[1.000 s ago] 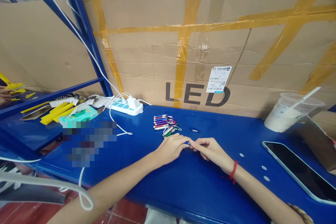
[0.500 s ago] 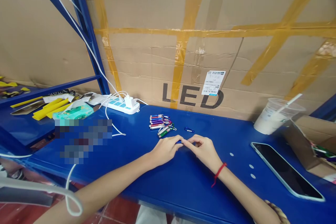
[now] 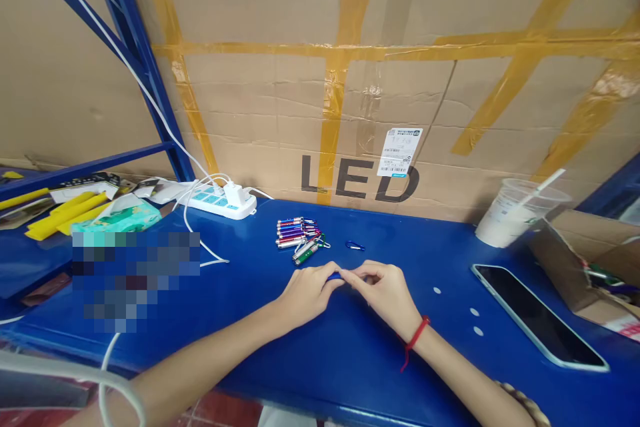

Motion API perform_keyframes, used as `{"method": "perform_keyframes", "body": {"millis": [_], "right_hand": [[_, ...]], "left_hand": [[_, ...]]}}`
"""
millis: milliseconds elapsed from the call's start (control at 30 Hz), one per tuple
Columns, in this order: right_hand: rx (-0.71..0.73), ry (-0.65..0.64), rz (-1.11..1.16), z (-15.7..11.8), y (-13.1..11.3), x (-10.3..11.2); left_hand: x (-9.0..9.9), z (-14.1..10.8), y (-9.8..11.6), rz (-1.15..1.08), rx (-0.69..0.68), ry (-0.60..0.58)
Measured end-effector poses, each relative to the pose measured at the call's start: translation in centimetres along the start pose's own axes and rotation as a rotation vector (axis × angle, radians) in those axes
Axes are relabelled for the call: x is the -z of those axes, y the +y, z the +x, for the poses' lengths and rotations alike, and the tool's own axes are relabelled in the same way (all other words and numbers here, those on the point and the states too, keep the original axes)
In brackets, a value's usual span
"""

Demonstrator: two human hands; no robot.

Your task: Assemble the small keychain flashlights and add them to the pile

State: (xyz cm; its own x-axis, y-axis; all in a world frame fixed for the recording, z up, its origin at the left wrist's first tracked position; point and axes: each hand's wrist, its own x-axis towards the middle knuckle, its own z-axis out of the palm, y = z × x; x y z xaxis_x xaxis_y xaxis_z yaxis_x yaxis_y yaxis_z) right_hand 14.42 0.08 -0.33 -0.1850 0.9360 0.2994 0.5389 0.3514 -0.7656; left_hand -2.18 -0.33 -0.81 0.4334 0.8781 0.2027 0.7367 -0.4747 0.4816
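Between my two hands is a small blue flashlight [image 3: 334,275], mostly covered by my fingers. My left hand [image 3: 309,290] is closed around its left end. My right hand [image 3: 377,285], with a red string at the wrist, pinches its right end, and the fingertips of both hands nearly meet. Just beyond them lies a loose blue carabiner clip [image 3: 355,246]. Farther left, several mini flashlights [image 3: 299,233] in red, purple and blue lie in a stacked row with clips attached. A green flashlight [image 3: 306,252] is at the near end of that row.
A phone [image 3: 540,317] lies at right, beside an open cardboard box [image 3: 565,260] and a plastic cup with a straw [image 3: 510,217]. White discs [image 3: 475,311] dot the blue table [image 3: 280,360]. A power strip [image 3: 220,202] with cables and a green packet [image 3: 120,215] are at left.
The camera view has shifted slightly, so the scene sits a bit farther left. Both hands keep hold of the blue flashlight, with only small finger movement.
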Motion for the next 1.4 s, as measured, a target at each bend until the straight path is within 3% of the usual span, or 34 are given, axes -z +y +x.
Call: {"method": "perform_keyframes", "body": {"millis": [200, 467, 600, 733, 967, 1100, 1400], "right_hand": [[-0.099, -0.205, 0.243, 0.0, -0.5, 0.4], [-0.215, -0.369, 0.285, 0.4, 0.2, 1.5], [-0.276, -0.379, 0.314, 0.3, 0.2, 1.6], [-0.322, -0.355, 0.376, 0.0, -0.1, 1.5], [-0.404, -0.426, 0.416, -0.2, 0.2, 1.7], [-0.328, -0.427, 0.379, -0.1, 0.3, 1.7], [-0.181, -0.248, 0.252, 0.0, 1.2, 1.2]], "left_hand": [[0.0, -0.1, -0.4, 0.0, -0.033, -0.01], [-0.1, -0.1, -0.5, 0.011, -0.187, -0.035], [-0.4, -0.4, -0.2, 0.019, -0.199, -0.062], [-0.2, -1.0, 0.2, 0.022, -0.194, -0.008], [0.4, -1.4, 0.4, 0.211, -0.403, 0.019], [0.3, -1.5, 0.4, 0.232, -0.474, 0.01], [0.5, -1.2, 0.2, -0.041, -0.245, -0.138]]}}
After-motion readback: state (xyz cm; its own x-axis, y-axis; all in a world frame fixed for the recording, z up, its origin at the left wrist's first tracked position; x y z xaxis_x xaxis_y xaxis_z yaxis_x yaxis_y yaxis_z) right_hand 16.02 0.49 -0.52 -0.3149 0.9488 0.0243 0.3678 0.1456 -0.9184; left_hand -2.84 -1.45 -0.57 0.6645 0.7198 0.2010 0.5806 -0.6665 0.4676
